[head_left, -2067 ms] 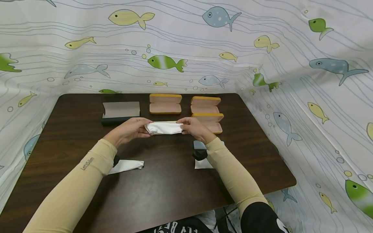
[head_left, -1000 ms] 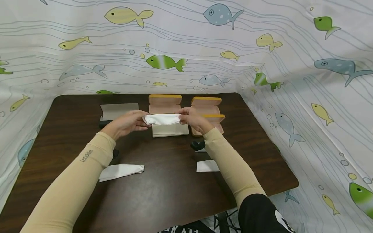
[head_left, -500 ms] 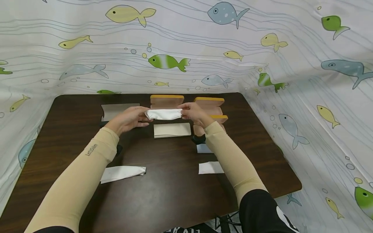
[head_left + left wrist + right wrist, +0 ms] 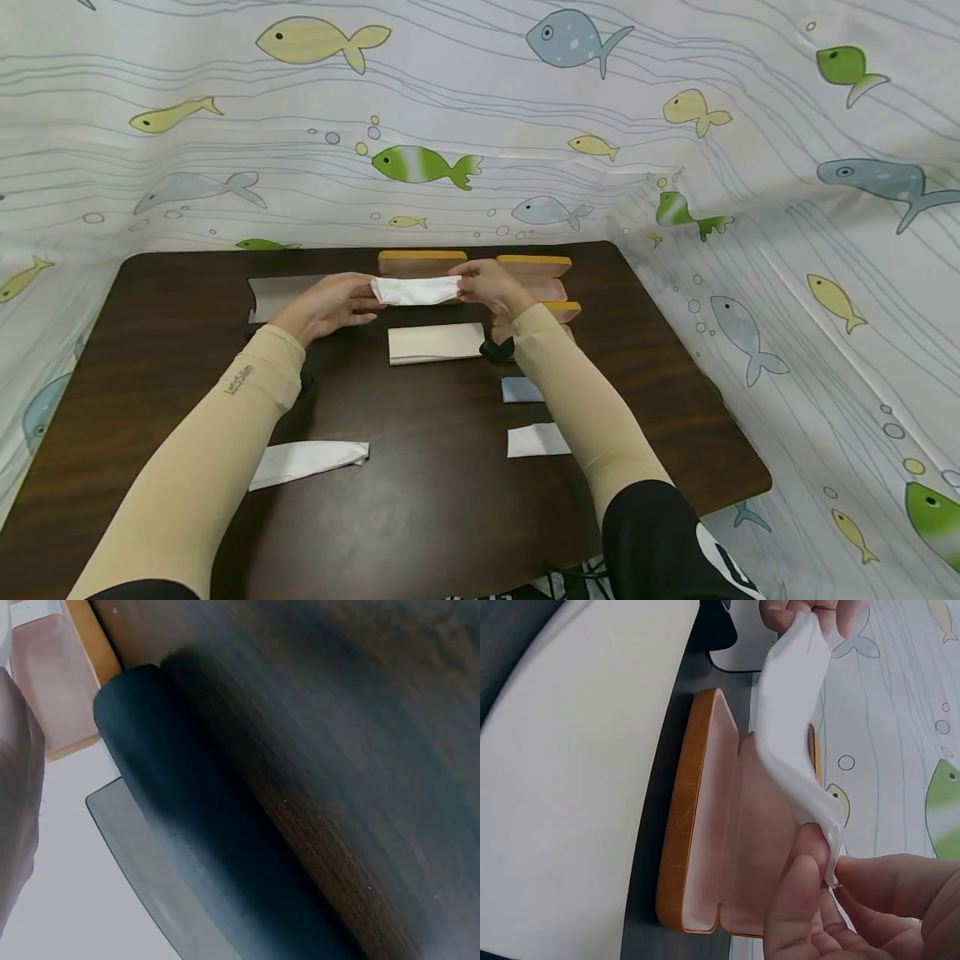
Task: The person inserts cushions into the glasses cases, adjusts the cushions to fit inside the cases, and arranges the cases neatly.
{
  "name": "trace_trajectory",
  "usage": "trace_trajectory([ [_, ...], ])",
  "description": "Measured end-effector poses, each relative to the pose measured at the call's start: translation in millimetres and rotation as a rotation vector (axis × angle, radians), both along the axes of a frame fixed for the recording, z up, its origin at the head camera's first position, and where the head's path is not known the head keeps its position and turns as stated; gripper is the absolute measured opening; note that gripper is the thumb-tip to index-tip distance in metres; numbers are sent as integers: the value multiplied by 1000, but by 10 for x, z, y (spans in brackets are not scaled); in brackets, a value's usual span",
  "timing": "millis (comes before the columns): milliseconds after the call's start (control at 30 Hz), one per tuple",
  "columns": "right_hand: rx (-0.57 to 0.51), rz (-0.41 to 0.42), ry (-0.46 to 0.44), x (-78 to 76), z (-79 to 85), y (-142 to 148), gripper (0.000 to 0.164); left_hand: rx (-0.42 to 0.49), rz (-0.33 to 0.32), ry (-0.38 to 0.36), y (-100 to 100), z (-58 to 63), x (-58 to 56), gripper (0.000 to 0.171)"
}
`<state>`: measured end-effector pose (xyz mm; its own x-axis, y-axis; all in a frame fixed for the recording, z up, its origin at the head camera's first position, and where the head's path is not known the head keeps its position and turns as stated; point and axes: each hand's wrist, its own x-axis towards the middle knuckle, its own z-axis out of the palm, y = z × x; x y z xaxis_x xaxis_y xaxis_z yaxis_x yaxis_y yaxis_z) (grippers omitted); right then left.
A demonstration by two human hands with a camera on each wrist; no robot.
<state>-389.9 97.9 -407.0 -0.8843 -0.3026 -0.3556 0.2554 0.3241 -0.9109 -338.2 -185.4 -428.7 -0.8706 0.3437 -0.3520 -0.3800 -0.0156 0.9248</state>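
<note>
Background: white curtain [image 4: 465, 58] printed with blue, green and yellow fish, behind a dark wood-grain table [image 4: 420, 525]. Held white cloth [image 4: 416, 292]: plain, folded into a narrow strip, softly creased; in the right wrist view it bends along its length and gathers at the ends. Counts: one white cloth in the hands; two folded white pieces on the table, one at left [image 4: 311, 462] and one at right [image 4: 538, 440], each partly behind a beige sleeve [image 4: 592, 400]; one light blue folded piece [image 4: 522, 389]; one folded cream piece [image 4: 437, 343]; one dark case [image 4: 285, 296] with grey lining; three yellow cases with pink lining, open, one at centre [image 4: 422, 264] and two at right [image 4: 534, 267], [image 4: 561, 312]. Grip: the left hand [image 4: 327, 307] pinches one end of the held white cloth, the right hand [image 4: 491, 287] the other, thumb against fingers in the right wrist view; the strip spans the gap between them. Position: raised off the table, beyond the cream piece, covering much of the centre yellow case in the head view. Dark case lies just beside the left hand, its outer edge filling much of the left wrist view.
</note>
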Motion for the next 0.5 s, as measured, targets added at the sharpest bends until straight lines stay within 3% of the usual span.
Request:
trace_trajectory([
  [167,15,11,1,-87,-32,-82,37,23,33,-22,-16,-46,-82,33],
  [267,24,3,-8,-130,-44,-128,38,-13,47,-14,-5,-65,-115,38],
  [400,30,-21,-20,-172,-54,-165,37,-198,34,59,49,-87,-118,49],
  [500,40,-32,-17,-203,-64,-177,36,-418,14,169,129,-100,-117,46],
])
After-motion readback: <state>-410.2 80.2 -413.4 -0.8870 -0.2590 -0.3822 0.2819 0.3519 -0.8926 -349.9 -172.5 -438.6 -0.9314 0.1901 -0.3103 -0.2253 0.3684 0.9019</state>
